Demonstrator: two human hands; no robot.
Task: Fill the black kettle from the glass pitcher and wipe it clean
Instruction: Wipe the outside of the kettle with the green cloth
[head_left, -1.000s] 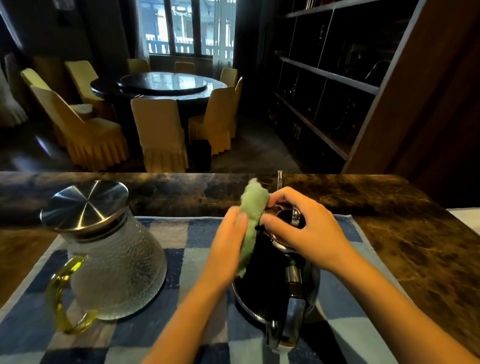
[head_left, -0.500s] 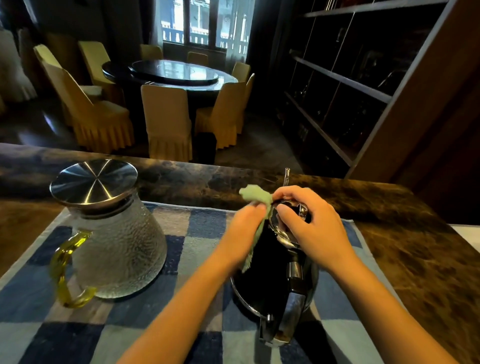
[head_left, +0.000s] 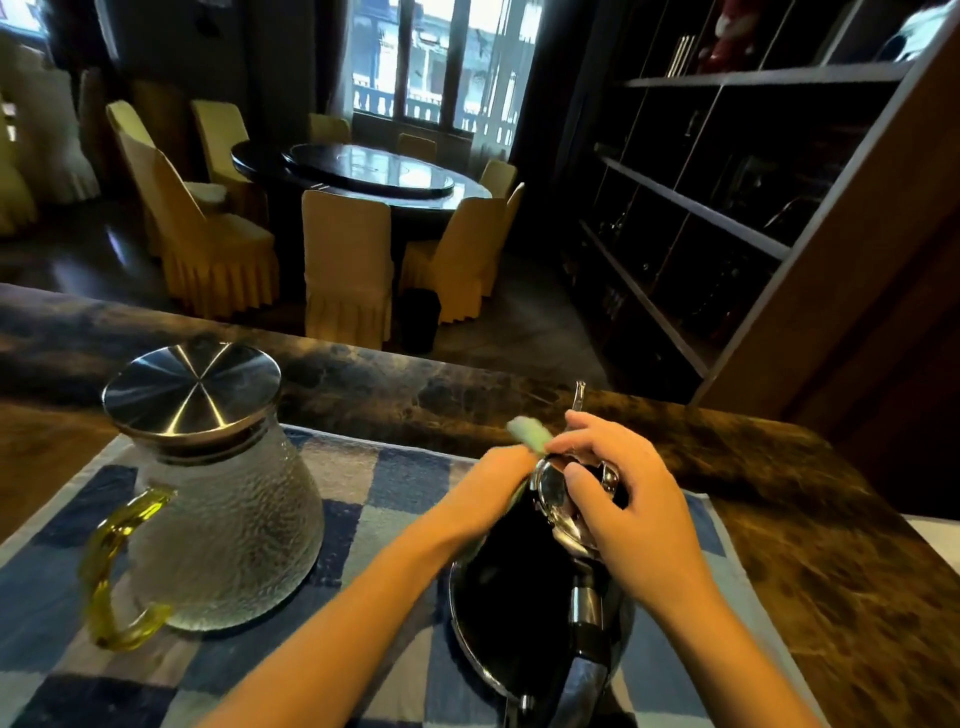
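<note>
The black kettle (head_left: 524, 597) stands on the blue checked cloth (head_left: 363, 488), its handle pointing toward me. My right hand (head_left: 628, 509) grips the kettle's shiny lid from above. My left hand (head_left: 493, 488) holds a pale green wiping cloth (head_left: 530, 434) against the left side of the kettle's top; most of the cloth is hidden behind the hand. The glass pitcher (head_left: 223, 509), with a steel lid and a yellow handle, stands upright to the left, apart from both hands.
The marble counter (head_left: 831, 545) runs across, its far edge behind the kettle. A thin metal spout tip (head_left: 578, 395) rises behind my right hand. Beyond the counter are a round dining table (head_left: 363, 166), covered chairs and dark shelving (head_left: 727, 208).
My left hand has slid the green cloth up the kettle's left side toward the lid. The right hand stays on the lid. The view has tilted upward.
</note>
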